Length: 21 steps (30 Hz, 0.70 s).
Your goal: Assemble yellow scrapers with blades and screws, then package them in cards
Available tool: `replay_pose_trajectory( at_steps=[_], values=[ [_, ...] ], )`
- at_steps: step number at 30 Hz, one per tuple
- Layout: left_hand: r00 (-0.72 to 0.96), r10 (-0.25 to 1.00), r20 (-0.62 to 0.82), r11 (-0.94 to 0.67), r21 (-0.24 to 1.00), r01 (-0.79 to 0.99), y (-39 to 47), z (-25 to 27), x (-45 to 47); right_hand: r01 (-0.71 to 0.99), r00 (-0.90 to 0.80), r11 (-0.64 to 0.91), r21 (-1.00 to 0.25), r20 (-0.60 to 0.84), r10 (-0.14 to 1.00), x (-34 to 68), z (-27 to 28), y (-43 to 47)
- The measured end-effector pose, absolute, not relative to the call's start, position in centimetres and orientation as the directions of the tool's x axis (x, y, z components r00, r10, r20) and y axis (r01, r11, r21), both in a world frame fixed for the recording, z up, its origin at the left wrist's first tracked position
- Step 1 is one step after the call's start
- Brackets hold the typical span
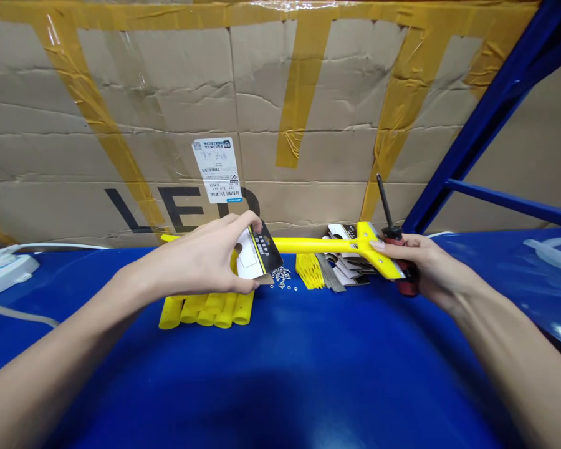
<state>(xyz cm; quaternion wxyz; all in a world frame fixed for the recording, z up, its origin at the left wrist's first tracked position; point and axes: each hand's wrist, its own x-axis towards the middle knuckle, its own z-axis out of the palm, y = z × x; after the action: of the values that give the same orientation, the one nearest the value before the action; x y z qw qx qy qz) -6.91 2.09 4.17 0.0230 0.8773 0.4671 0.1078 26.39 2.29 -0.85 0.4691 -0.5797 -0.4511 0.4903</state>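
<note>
My right hand is closed on two things at once, a screwdriver and the head of a yellow scraper, while my left hand pinches a printed card between thumb and fingers; whether it grips the handle too, I cannot tell. Taking the loose screws as landmark, I have the scraper stretched across just beyond them, its head to their right. I judge the scraper could twist, since my right fingers share it with the screwdriver. The card could crease if I force it against the handle, and a dipping wrist could scatter the screws, as nothing contains them. Left of the screws lie yellow tubes, partly under my left hand; just right of them come yellow plates, then grey strips, then more cards. Behind the screws the cardboard box limits reach, and far to their right a blue frame could catch the screwdriver's upright shaft
</note>
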Motion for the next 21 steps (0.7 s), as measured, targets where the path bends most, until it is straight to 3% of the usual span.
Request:
replay_pose_trajectory(
  at_steps=[3, 7, 13, 21],
  values=[
    [0.485, 0.836, 0.257, -0.523, 0.107, 0.845, 1.5, 3.9, -6.4, -0.095, 0.177, -0.165, -0.982, -0.180, 0.968, 26.2, -0.9, 2.7],
    [0.529, 0.801, 0.281, -0.590, 0.214, 0.779, 0.3, 3.4, -4.0, -0.289, 0.228, -0.055, -0.956, -0.124, 0.966, 26.1, -0.6, 2.8],
    [0.621, 0.725, 0.299, -0.689, 0.289, 0.665, 1.7, 2.8, 2.0, -0.333, 0.417, 0.078, -0.940, -0.073, 0.906, 27.5, 0.0, 3.1],
    [0.718, 0.558, 0.417, -0.823, 0.165, 0.544, 8.3, 0.7, 12.2, -0.321, 0.563, 0.254, -0.912, 0.032, 0.826, 29.9, -0.5, 3.9]
  ],
)
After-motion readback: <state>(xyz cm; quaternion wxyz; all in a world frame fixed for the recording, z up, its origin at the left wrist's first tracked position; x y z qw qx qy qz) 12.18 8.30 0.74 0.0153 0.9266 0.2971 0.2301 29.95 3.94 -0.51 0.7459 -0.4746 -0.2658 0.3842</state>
